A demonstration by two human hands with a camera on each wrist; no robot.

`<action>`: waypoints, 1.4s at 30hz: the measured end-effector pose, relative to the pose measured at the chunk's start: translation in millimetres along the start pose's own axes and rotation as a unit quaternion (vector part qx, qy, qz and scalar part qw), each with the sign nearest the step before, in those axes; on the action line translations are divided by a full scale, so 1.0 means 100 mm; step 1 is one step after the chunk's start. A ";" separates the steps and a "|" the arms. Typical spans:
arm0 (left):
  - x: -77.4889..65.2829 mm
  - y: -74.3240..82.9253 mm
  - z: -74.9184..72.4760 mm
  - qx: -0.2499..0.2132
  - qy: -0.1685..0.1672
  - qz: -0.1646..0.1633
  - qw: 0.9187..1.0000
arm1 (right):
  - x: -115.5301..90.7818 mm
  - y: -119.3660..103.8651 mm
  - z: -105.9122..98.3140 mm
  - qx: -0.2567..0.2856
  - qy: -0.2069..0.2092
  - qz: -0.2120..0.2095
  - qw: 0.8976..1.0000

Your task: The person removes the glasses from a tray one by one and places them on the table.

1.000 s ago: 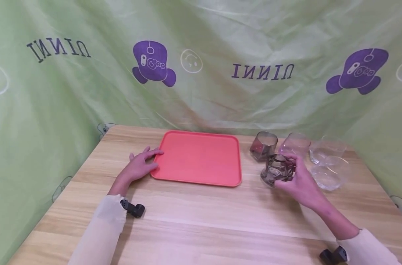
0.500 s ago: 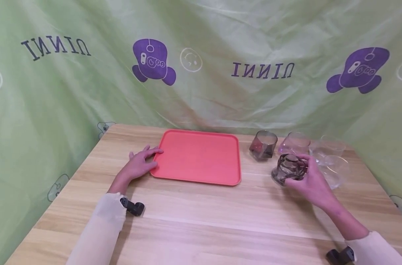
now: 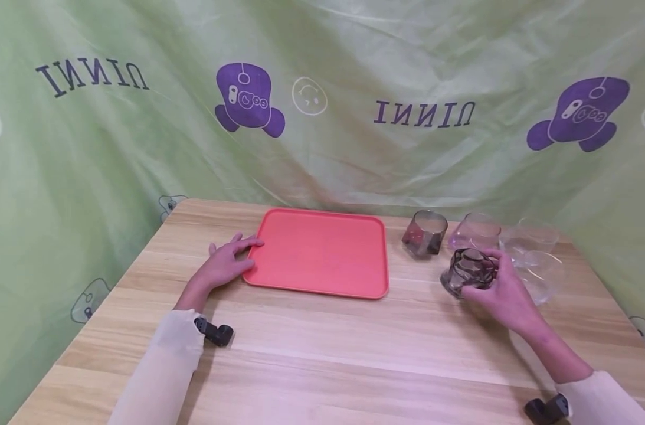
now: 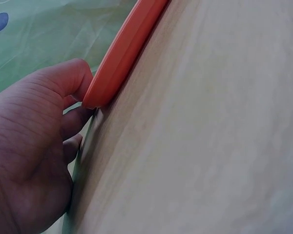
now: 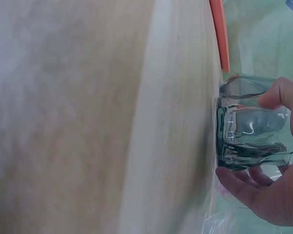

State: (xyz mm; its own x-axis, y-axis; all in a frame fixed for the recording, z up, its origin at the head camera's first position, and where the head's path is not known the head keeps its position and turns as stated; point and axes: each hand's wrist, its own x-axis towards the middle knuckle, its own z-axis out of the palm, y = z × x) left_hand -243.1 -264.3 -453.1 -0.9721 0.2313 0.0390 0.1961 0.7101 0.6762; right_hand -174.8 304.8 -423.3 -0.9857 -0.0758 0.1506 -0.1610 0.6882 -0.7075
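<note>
A dark smoked-glass tumbler [image 3: 462, 274] stands in the front row of glasses. My right hand [image 3: 508, 298] grips it from the right, thumb on the near side and fingers around the far side. In the right wrist view the glass [image 5: 254, 129] shows faceted walls, its base close against the tabletop. Over at the red tray [image 3: 317, 254], my left hand [image 3: 223, 265] rests at the left rim with fingers loosely extended. The left wrist view shows that hand [image 4: 34, 141] touching the corner of the tray [image 4: 119, 63].
Behind the held tumbler stand a second smoked glass [image 3: 425, 234] and a pinkish glass [image 3: 473, 229]. Two clear glasses [image 3: 537, 277] are farther right, partly behind my right hand. A green printed curtain [image 3: 322, 165] hangs around the wooden table [image 3: 311, 354].
My right hand has moved to the right with the smoked tumbler, away from the tray and in front of the pinkish glass. My left hand has stayed at the tray's rim.
</note>
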 end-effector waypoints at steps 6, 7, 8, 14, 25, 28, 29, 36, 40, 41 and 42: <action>0.02 0.01 0.00 0.004 0.001 0.001 1.000 | -0.02 0.03 0.01 -0.005 -0.003 0.006 1.000; 0.03 0.01 0.01 0.004 0.001 0.001 1.000 | -0.02 0.04 0.01 -0.006 -0.003 0.006 1.000; 0.03 0.01 0.01 0.004 0.001 0.002 1.000 | -0.02 0.04 0.00 -0.006 -0.003 0.005 1.000; 0.02 0.02 0.02 0.004 0.003 0.001 1.000 | -0.02 0.06 0.00 -0.005 -0.002 -0.004 1.000; 0.02 0.00 0.04 0.005 0.008 -0.004 1.000 | 0.01 0.06 -0.05 0.011 -0.027 -0.043 0.999; 0.02 0.00 0.03 0.005 0.009 -0.003 1.000 | 0.01 0.04 -0.06 0.005 -0.036 -0.059 0.998; 0.02 0.01 0.03 0.005 0.008 -0.003 1.000 | 0.00 0.03 -0.06 0.004 -0.038 -0.065 0.997; 0.03 0.05 0.05 0.003 0.010 0.007 1.000 | -0.05 -0.13 -0.12 -0.043 -0.012 -0.099 0.994; 0.04 0.06 0.07 0.003 0.011 0.012 1.000 | -0.02 -0.26 -0.15 -0.060 0.007 -0.135 0.989; 0.04 0.07 0.07 0.004 0.009 0.013 1.000 | 0.00 -0.29 -0.16 -0.066 0.013 -0.145 0.987; 0.05 0.07 0.07 0.005 0.008 0.015 1.000 | 0.02 -0.32 -0.16 -0.075 0.018 -0.157 0.985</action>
State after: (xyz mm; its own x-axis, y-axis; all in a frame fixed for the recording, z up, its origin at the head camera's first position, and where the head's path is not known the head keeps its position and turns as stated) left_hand -245.8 -253.6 -453.5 -0.9677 0.2417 0.0718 0.2268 0.7098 0.6669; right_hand -170.7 294.1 -389.6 -0.8860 -0.2770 0.3718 -0.4448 0.7339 -0.5133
